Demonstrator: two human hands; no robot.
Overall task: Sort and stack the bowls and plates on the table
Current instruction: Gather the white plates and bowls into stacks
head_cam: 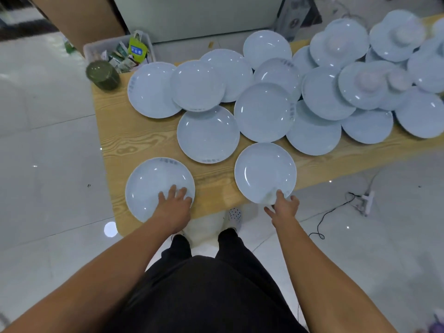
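The person stands at the near end of a light wooden table (134,140) strewn with pale blue plates. The left hand (174,204) lies palm down on the near right part of a plate (153,183) at the table's near left corner, its fingers (171,189) spread flat on the glaze and not curled round the rim; this plate lies flat with faint print at its far edge. The right hand (283,204) pinches the near rim of a second plate (264,171), thumb on top and the other fingers below the rim; that plate overhangs the table's near edge, and whether it is lifted clear of the wood cannot be told. Beyond these two, a single plate (207,133) lies just behind the gap between them, and next to it another (263,111) overlaps its neighbours. More plates crowd the middle and far side in loose, overlapping heaps. At the far right, small upturned bowls (367,80) sit on plates, blurred by motion. A dark green lidded jar (103,76) stands at the table's far left corner, and a white bin of paper litter (117,51) sits just beyond it. On the tiled floor to the right lies a power strip with a black cable (336,210).
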